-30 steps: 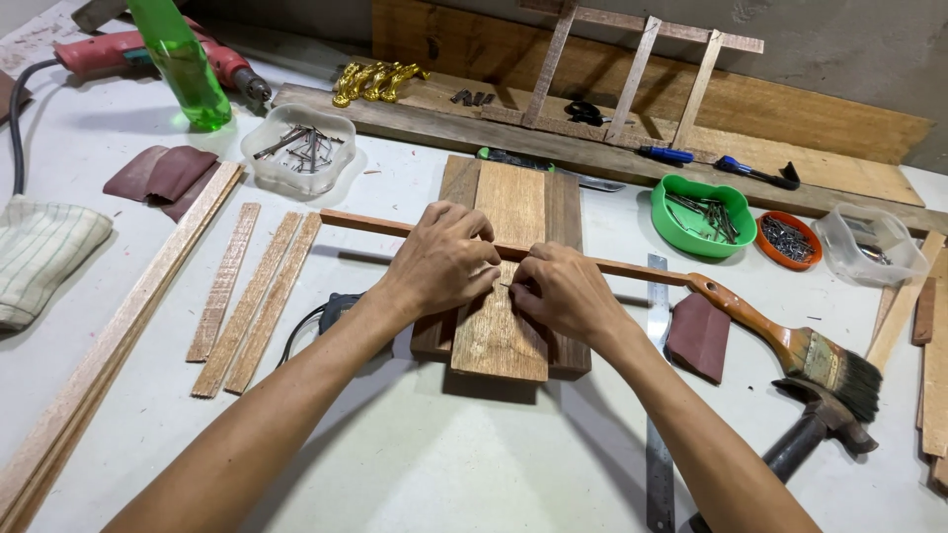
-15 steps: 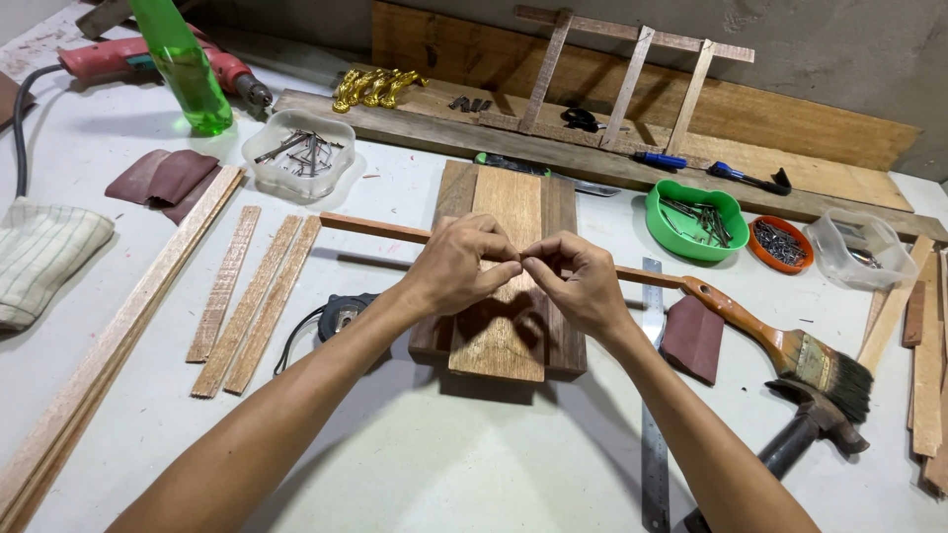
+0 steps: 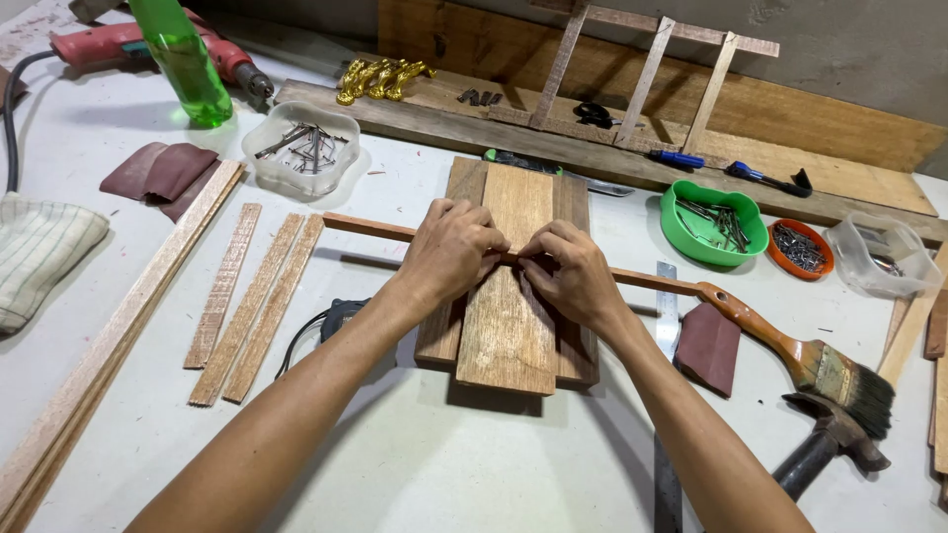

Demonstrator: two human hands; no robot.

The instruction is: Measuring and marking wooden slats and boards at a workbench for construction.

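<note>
Both hands meet at the middle of a thin wooden stick (image 3: 370,228) that lies across a stack of wooden boards (image 3: 509,316) on the white worktop (image 3: 415,454). The left hand (image 3: 449,252) is closed on the stick with its fingers curled over it, and the right hand (image 3: 573,271) pinches the same stick just beside it, so the fingertips of the two hands are almost touching. The stick runs from the left of the boards to the right, where its end comes near the handle of a paintbrush (image 3: 810,365). The boards lie flat in the centre of the worktop, the narrow top board on two wider ones. To the left of the boards lie three short wooden strips (image 3: 252,306) side by side, and further left a long wooden batten (image 3: 118,326). Behind them stands a clear dish of nails (image 3: 301,148) and a green bottle (image 3: 183,59). To the right are a green bowl (image 3: 711,222) with nails, a small orange dish (image 3: 800,249) and a clear container (image 3: 879,255). A metal ruler (image 3: 667,395) and a piece of dark sandpaper (image 3: 711,345) lie near the right forearm, and a hammer (image 3: 825,449) lies just under the bristles of the paintbrush.
</note>
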